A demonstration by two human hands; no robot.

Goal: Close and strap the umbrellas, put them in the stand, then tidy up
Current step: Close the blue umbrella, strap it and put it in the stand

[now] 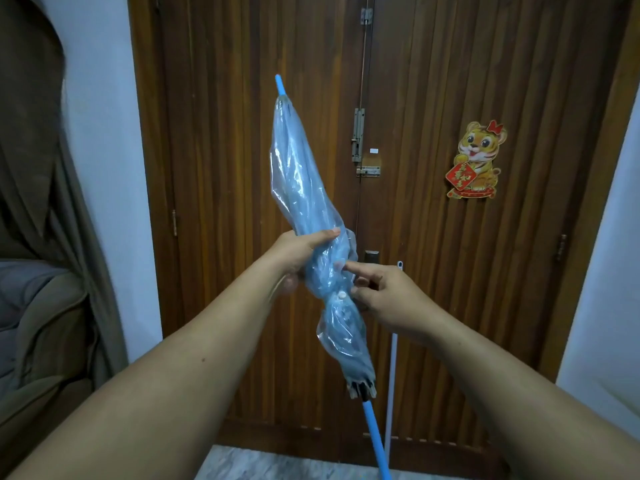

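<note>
A folded translucent blue umbrella [304, 188] is held upright and slightly tilted in front of the door, its blue tip up and its blue shaft [375, 441] running down out of frame. My left hand [299, 252] grips the folded canopy around its middle. A strap with a white snap button [342, 295] cinches the canopy just below that grip. My right hand [384, 292] is at the strap on the right side, index finger stretched onto the canopy, the other fingers curled beside the snap.
A closed wooden double door [450, 237] with bolts and a tiger sticker [476, 161] fills the view ahead. A thin white pole [393, 358] leans against it. A sofa with brown cloth [41, 323] stands left. Marble floor [277, 465] shows below.
</note>
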